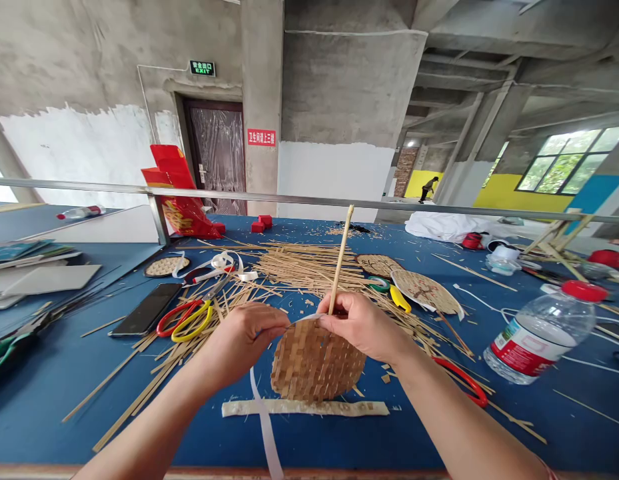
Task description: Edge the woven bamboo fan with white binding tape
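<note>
Woven fan point(316, 363) held upright between both hands, over the near middle of the blue table point(199, 437), its pale stick point(342, 260) pointing up and away. Left hand point(256, 327) – narrow, fingertips pinching the fan's upper left edge. Right hand point(360, 323) – closed, thumb and fingers holding the top edge right by the stick. White tape point(309, 317) shows along the top edge between the hands; a white ribbon point(264, 427) hangs from under the left hand towards the table's near edge, crossing a flat pale strip point(339, 408) lying just below the fan.

Left side: scissors with red and yellow handles point(189, 321), black phone point(146, 310) near them. Loose bamboo strips point(299, 263) heaped beyond the hands and spread out to both sides. Beyond the right hand: a decorated fan point(429, 292) lying flat, yellow handle point(400, 299) near its left edge. Far right: bottle with red cap point(544, 333), tilted in view, well apart from the hands
</note>
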`<act>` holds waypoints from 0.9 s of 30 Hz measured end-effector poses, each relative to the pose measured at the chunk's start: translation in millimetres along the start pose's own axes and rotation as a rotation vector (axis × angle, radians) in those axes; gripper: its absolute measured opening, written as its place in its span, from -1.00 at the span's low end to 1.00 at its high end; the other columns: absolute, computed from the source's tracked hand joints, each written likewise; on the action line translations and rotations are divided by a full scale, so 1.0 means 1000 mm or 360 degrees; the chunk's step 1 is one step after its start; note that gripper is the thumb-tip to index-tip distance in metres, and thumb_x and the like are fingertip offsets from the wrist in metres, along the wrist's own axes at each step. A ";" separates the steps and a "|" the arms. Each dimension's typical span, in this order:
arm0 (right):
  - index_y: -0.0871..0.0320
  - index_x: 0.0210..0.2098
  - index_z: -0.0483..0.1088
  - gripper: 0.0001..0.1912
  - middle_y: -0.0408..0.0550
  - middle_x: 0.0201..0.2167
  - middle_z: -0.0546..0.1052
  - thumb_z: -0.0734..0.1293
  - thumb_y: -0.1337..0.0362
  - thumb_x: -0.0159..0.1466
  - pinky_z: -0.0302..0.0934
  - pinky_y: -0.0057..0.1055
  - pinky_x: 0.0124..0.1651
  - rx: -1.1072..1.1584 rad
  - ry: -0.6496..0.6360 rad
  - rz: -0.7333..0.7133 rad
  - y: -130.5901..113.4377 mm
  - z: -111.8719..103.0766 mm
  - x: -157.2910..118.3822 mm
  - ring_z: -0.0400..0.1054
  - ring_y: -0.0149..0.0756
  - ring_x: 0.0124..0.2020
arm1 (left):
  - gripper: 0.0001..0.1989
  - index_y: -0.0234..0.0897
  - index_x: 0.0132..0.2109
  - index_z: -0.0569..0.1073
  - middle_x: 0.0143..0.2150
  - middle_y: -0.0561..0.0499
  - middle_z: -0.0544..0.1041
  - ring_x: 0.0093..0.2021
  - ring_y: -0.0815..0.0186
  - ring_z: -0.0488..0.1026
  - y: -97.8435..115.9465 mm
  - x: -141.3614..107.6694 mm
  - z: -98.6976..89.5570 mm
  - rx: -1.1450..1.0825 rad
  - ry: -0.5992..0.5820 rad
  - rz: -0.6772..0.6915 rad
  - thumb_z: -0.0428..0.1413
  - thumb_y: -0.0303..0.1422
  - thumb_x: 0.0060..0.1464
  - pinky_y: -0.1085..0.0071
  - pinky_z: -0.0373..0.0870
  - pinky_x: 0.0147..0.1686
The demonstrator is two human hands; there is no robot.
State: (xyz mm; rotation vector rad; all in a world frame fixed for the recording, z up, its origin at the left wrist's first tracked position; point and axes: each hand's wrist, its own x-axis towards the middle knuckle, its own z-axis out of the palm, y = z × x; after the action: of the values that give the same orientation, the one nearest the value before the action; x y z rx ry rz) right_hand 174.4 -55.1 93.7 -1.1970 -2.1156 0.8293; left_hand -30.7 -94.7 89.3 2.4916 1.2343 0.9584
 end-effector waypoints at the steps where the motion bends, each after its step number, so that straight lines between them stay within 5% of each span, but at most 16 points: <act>1: 0.14 -0.44 0.35 -0.85 -0.20 -0.56 0.35 0.22 0.21 0.08 0.05 -0.52 -0.48 -0.0001 0.0001 0.0000 0.000 0.000 0.000 0.19 -0.45 -0.53 | -0.75 -0.24 -0.32 0.46 -0.37 0.03 0.49 -0.34 0.40 0.39 0.000 0.000 0.000 -0.0006 -0.0013 0.0001 -0.11 -0.33 0.11 0.52 0.27 -0.30; 13: 0.15 -0.46 0.33 -0.88 -0.20 -0.56 0.35 0.23 0.23 0.06 0.06 -0.51 -0.47 0.0073 -0.0008 0.0009 0.000 0.001 0.001 0.19 -0.44 -0.53 | -0.74 -0.19 -0.24 0.47 -0.26 0.03 0.50 -0.22 0.36 0.40 -0.004 -0.004 0.001 -0.0192 -0.0024 -0.0034 -0.12 -0.35 0.11 0.50 0.29 -0.21; 27: 0.16 -0.45 0.34 -0.87 -0.20 -0.58 0.34 0.22 0.24 0.06 0.04 -0.52 -0.49 0.0038 0.0016 -0.0007 0.000 0.000 0.001 0.17 -0.46 -0.55 | -0.79 -0.24 -0.30 0.48 -0.27 0.01 0.52 -0.23 0.35 0.43 -0.008 -0.012 0.023 -0.0197 0.0311 -0.0161 -0.05 -0.38 0.06 0.49 0.32 -0.20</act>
State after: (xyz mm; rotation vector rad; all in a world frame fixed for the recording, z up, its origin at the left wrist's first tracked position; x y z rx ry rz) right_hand 173.8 -53.9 93.7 -1.1814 -2.0938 0.8426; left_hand -26.7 -96.2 62.7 2.2624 1.2998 1.2355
